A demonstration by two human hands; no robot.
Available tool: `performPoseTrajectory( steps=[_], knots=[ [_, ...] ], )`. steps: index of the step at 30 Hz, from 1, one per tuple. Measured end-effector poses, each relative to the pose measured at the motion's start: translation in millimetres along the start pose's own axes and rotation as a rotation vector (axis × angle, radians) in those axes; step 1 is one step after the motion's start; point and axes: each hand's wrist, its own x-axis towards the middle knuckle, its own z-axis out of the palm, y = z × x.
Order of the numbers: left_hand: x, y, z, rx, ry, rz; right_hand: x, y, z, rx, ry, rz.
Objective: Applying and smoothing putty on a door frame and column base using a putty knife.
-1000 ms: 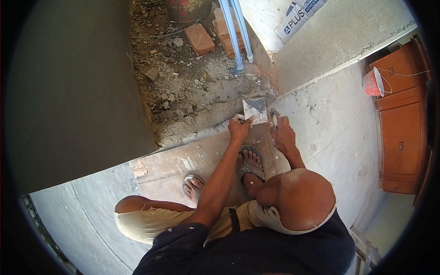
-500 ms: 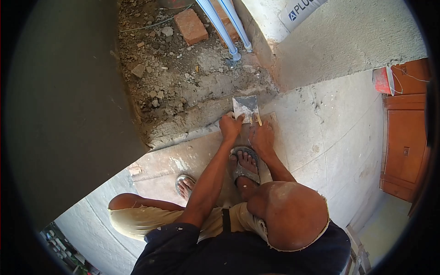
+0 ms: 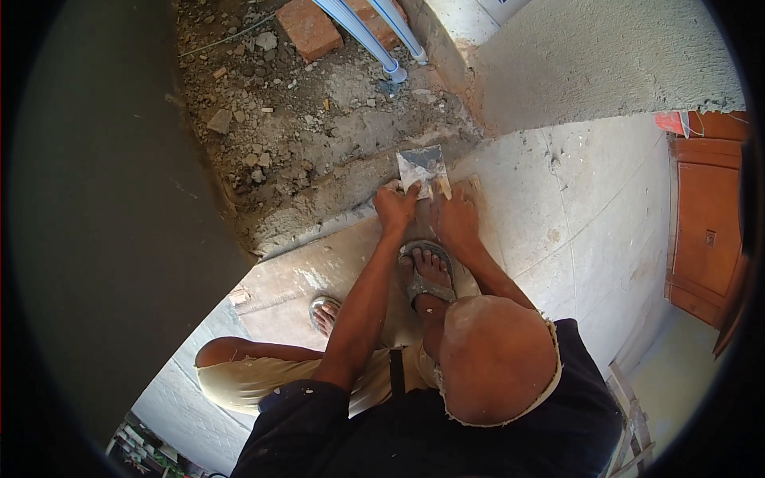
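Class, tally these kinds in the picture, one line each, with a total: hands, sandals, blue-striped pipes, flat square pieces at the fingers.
Left hand and right hand: 2
Sandals: 2
Blue-striped pipes: 2
Flat square piece: 1
Total: 7

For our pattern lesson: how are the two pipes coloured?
The pipes are pale with lengthwise blue stripes, shown best in the head view.
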Motion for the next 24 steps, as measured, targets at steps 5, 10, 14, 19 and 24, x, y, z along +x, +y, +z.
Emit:
performPoseTrajectory(
  steps=[5, 10, 14, 19, 24],
  knots=[
    [2.1, 5.8, 0.6, 0.019, -0.014, -0.031, 17.9, 6.7, 15.1, -0.01, 0.073, 0.021],
    [0.9, 7.2, -4.5, 0.017, -0.021, -0.033, -6.2, 4.9, 10.1, -0.008, 0.007, 0.011],
    [2.2, 4.0, -0.2, 0.015, -0.014, -0.018, 27.3, 4.3, 5.8, 0.029, 0.031, 0.045],
    [1.3, 8.8, -4.4, 0.03, -0.026, -0.05, -2.8, 5.7, 8.4, 0.015, 0.005, 0.043],
    [-0.8, 7.3, -7.7, 0.033, -0.001, -0.012, 26.0, 3.7, 8.7, 0.061, 0.019, 0.073]
  ],
)
